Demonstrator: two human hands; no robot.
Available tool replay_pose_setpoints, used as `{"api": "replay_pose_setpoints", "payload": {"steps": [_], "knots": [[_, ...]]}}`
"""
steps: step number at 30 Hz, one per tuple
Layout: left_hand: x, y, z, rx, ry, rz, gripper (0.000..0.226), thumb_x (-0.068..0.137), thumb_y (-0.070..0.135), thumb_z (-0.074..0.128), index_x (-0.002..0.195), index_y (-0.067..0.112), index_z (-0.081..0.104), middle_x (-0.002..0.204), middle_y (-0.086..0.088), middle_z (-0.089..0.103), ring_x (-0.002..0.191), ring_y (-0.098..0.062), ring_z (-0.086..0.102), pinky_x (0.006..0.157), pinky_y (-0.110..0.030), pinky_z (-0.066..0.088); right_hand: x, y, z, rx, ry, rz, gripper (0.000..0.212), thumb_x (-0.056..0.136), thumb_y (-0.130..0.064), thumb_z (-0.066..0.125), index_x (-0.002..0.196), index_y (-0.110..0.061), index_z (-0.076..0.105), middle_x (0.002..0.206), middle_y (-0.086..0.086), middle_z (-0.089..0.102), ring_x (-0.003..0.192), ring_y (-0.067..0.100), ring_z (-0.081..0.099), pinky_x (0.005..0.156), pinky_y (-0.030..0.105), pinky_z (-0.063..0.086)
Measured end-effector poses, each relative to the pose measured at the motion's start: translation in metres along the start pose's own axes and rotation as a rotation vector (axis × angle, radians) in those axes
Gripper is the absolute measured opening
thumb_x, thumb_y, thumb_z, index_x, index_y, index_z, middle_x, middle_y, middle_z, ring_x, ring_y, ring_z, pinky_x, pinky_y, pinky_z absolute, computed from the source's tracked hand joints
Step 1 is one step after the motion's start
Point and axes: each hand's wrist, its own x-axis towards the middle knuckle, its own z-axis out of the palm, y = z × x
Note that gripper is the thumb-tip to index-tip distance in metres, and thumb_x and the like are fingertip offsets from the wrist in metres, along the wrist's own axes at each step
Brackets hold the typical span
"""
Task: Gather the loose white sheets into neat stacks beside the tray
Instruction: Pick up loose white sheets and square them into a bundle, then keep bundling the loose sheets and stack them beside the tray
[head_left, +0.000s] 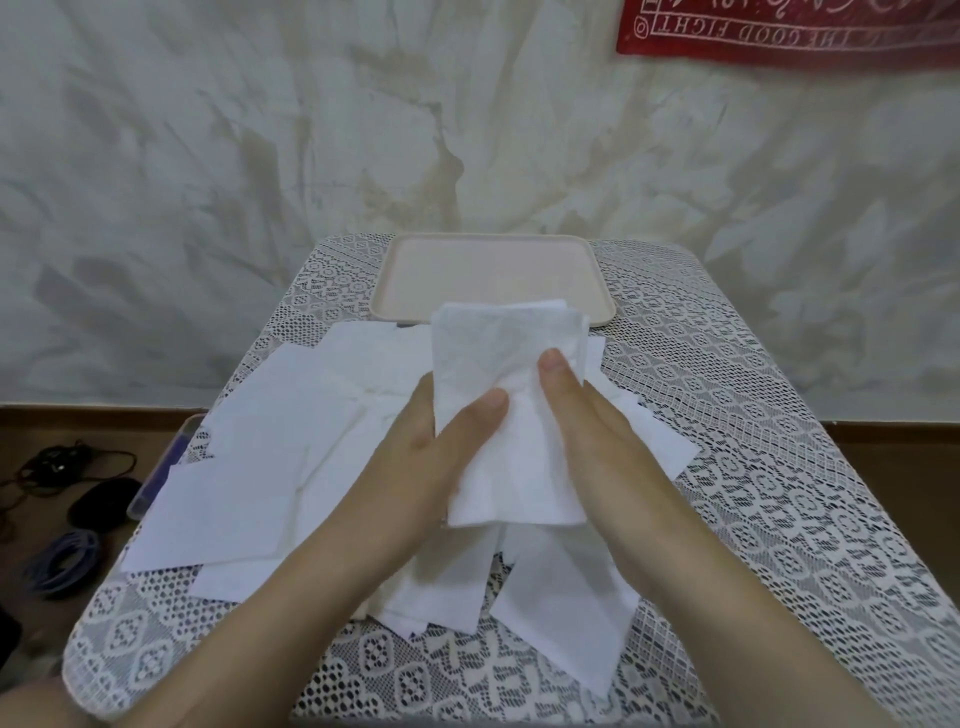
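Observation:
A small bundle of white sheets (498, 364) is held upright above the table, pinched between both hands. My left hand (415, 462) grips its left side with the thumb on the front. My right hand (587, 415) holds the right side, thumb also on the front. Under my hands, several loose white sheets (249, 457) lie scattered and overlapping across the lace-covered table (753, 467). A pale pink tray (483, 270) stands empty at the table's far edge, its near rim partly hidden behind the held bundle.
A marbled wall rises behind the table, with a red banner (789, 31) at the top right. On the floor to the left lie black cables (57, 462), a dark object (104, 501) and blue coiled cords (65, 564).

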Motion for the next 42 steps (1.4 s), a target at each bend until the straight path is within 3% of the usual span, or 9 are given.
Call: {"api": "replay_pose_setpoints", "payload": {"steps": [5,12,16,18,20,26,34,38,42], "knots": [[-0.001,-0.005,0.013,0.088,0.024,0.027,0.059,0.086,0.062,0.059,0.141,0.04,0.052,0.123,0.03,0.07,0.11,0.011,0.066,0.083,-0.006,0.05,-0.001,0.001,-0.001,-0.012,0.069,-0.012,0.038,0.092,-0.073,0.044,0.105,-0.042,0.062,0.097,-0.023,0.073,0.094,-0.001,0.07,0.096,0.034,0.054],[0.021,0.011,0.039,0.003,0.112,-0.108,0.033,0.1,0.051,0.057,0.126,0.034,0.066,0.114,0.018,0.077,0.099,0.005,0.073,0.077,-0.012,0.054,-0.012,-0.007,-0.042,-0.026,-0.012,-0.048,0.02,0.098,-0.043,0.059,0.106,-0.032,0.073,0.102,-0.008,0.078,0.095,0.013,0.074,0.094,0.044,0.056],[0.042,0.022,0.071,0.041,0.02,-0.169,0.051,0.09,0.06,0.066,0.125,0.023,0.072,0.12,0.007,0.078,0.113,-0.015,0.073,0.104,-0.04,0.055,-0.001,-0.002,-0.083,0.015,0.094,-0.093,0.02,0.101,-0.024,0.057,0.11,-0.019,0.074,0.1,0.0,0.079,0.089,0.017,0.074,0.07,0.029,0.053],[0.053,0.022,0.088,0.049,0.02,-0.242,0.059,0.081,0.059,0.065,0.121,0.017,0.073,0.12,-0.001,0.078,0.116,-0.026,0.071,0.11,-0.053,0.05,0.009,0.003,-0.105,-0.002,0.161,-0.108,0.02,0.101,-0.026,0.059,0.112,-0.018,0.075,0.1,-0.002,0.079,0.091,0.016,0.074,0.07,0.028,0.052],[0.065,0.017,0.106,0.046,-0.012,-0.285,0.042,0.097,0.045,0.065,0.119,0.011,0.074,0.114,-0.005,0.08,0.112,-0.031,0.072,0.106,-0.053,0.053,0.02,0.01,-0.126,-0.016,0.212,-0.105,0.022,0.099,-0.032,0.062,0.108,-0.019,0.076,0.102,0.0,0.079,0.097,0.022,0.073,0.077,0.035,0.051],[0.105,0.005,0.154,0.011,-0.011,-0.302,0.026,0.105,0.025,0.063,0.113,0.003,0.074,0.1,-0.011,0.081,0.074,-0.018,0.077,0.062,-0.028,0.06,0.045,0.017,-0.174,0.02,0.313,-0.037,0.019,0.097,-0.037,0.065,0.102,-0.023,0.078,0.1,-0.001,0.078,0.097,0.025,0.072,0.083,0.044,0.056],[0.145,-0.007,0.18,0.133,-0.057,-0.307,0.044,0.102,0.04,0.065,0.109,-0.003,0.074,0.102,-0.01,0.078,0.089,-0.026,0.071,0.085,-0.036,0.055,0.074,0.014,-0.209,-0.049,0.417,-0.007,0.04,0.097,-0.038,0.067,0.136,-0.028,0.061,0.123,-0.004,0.064,0.106,0.016,0.062,0.092,0.037,0.051],[0.152,-0.013,0.181,0.243,-0.038,-0.242,0.051,0.099,0.05,0.065,0.086,0.001,0.069,0.083,-0.008,0.066,0.077,-0.021,0.059,0.075,-0.035,0.044,0.084,0.02,-0.206,-0.263,0.415,0.006,0.037,0.096,-0.049,0.056,0.115,-0.021,0.07,0.114,-0.004,0.071,0.106,0.021,0.065,0.098,0.047,0.053],[0.158,-0.014,0.178,0.391,-0.043,-0.226,0.053,0.084,0.067,0.06,0.071,0.016,0.062,0.069,-0.003,0.066,0.07,-0.026,0.066,0.081,-0.049,0.06,0.087,0.023,-0.205,-0.311,0.401,-0.029,0.03,0.1,-0.042,0.054,0.1,-0.015,0.066,0.097,-0.004,0.071,0.095,0.02,0.066,0.09,0.041,0.053]]}}
